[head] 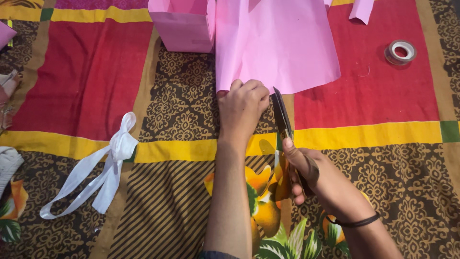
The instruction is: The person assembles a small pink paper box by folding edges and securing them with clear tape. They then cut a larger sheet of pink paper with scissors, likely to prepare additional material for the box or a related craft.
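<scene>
Pink paper sheet (278, 43) pinned at its near edge by left hand (243, 108), scissors (283, 120) in right hand (311, 175).

Pink sheet lying flat on patterned red, yellow and brown cloth (96, 72), near edge curling slightly. Left fingers (251, 86) curled and pressed together, knuckles up, clamping the sheet's lower left corner. Right fingers (297, 187) wrapped through the scissor handles, thumb on top; blades nearly closed, tips pointing up at the paper's near edge, just beside the left hand. Black band (357, 222) on the right wrist. Pink paper bag (184, 26) upright behind the sheet, touching its left side. White ribbon bow (108, 165) well to the left; tape roll (400, 52) far right.
</scene>
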